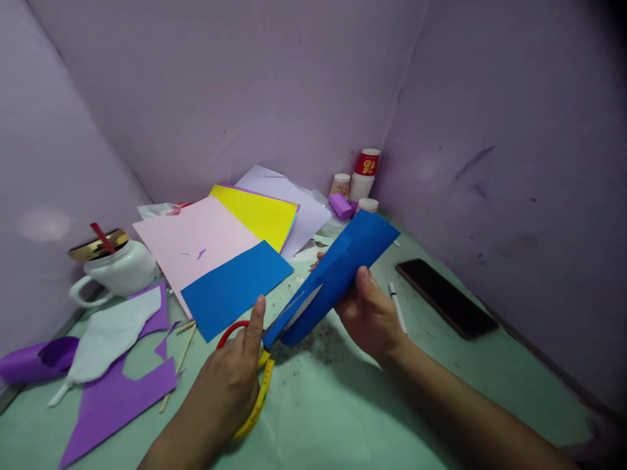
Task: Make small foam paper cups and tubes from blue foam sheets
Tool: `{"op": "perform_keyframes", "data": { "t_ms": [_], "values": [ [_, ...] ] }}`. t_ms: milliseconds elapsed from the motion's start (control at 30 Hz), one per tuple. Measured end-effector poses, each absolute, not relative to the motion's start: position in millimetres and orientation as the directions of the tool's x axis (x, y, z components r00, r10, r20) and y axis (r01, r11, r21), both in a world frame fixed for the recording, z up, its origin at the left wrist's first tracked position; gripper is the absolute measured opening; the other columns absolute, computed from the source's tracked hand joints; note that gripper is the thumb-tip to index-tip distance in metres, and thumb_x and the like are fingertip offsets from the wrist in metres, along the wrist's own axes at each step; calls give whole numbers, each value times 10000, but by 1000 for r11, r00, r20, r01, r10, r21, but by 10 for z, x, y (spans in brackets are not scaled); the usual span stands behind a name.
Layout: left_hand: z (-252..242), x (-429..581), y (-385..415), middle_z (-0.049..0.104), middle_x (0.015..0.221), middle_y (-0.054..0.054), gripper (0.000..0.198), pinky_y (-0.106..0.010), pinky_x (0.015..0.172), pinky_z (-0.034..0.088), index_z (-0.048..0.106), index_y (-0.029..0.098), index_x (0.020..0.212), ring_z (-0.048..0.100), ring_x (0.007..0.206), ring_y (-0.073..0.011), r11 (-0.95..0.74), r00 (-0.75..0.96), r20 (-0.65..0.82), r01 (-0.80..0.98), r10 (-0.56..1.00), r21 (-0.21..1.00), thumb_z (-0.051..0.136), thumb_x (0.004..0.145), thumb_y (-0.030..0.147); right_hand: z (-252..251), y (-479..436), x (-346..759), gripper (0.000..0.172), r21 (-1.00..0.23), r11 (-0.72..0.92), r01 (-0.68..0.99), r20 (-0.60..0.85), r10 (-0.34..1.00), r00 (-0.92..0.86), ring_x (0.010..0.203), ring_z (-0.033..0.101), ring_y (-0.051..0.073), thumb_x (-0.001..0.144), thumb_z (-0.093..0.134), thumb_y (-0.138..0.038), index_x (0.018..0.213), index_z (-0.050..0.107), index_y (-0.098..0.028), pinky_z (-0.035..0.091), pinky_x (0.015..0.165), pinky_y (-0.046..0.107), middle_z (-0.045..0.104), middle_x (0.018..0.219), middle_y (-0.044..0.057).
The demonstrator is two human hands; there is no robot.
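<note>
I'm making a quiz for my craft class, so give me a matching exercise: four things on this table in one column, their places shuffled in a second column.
Things:
1. scissors
2. phone
3. mug
4. cups

Places:
A. far corner by the wall
B. in the left hand
C. flat on the table, right of the right hand
D. far left, beside the pink sheet

Pairs: 1-B, 2-C, 3-D, 4-A
</note>
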State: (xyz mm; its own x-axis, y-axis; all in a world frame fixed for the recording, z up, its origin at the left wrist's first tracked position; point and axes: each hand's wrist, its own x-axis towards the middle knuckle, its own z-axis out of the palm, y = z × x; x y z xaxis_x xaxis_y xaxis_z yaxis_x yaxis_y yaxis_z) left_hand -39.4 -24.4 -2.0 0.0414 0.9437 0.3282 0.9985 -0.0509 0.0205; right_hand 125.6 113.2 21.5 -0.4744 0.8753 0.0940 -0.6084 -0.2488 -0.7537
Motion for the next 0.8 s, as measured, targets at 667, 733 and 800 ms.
{"op": "perform_keyframes", "data": {
  "t_ms": [667, 733, 800],
  "values": [
    [92, -459, -290, 719, 889, -141, 497, -316, 504, 564, 428, 94, 1229, 705, 672, -231, -86, 117, 591, 993, 798, -81, 404, 733, 70, 114, 1005, 1188, 564, -736, -339, -585, 34, 845, -533, 1051, 646, 250, 724, 754, -435, 1223, 526, -303, 535, 884, 423, 683, 1167, 27],
    [88, -470, -288, 723, 914, -143, 485, -311, 545, 577, 445, 100, 1199, 712, 708, -226, -111, 153, 590, 988, 793, -107, 393, 722, 32, 117, 993, 1179, 560, -732, -337, -592, 43, 844, -535, 1065, 638, 257, 716, 761, -432, 1210, 535, -298, 533, 891, 426, 682, 1167, 32],
    [78, -482, -286, 727, 929, -146, 478, -308, 557, 580, 446, 96, 1198, 713, 699, -220, -118, 173, 584, 984, 793, -131, 393, 730, 12, 114, 983, 1173, 565, -734, -334, -591, 45, 844, -534, 1072, 635, 261, 715, 760, -436, 1214, 533, -299, 531, 895, 431, 683, 1164, 35]
  ]
}}
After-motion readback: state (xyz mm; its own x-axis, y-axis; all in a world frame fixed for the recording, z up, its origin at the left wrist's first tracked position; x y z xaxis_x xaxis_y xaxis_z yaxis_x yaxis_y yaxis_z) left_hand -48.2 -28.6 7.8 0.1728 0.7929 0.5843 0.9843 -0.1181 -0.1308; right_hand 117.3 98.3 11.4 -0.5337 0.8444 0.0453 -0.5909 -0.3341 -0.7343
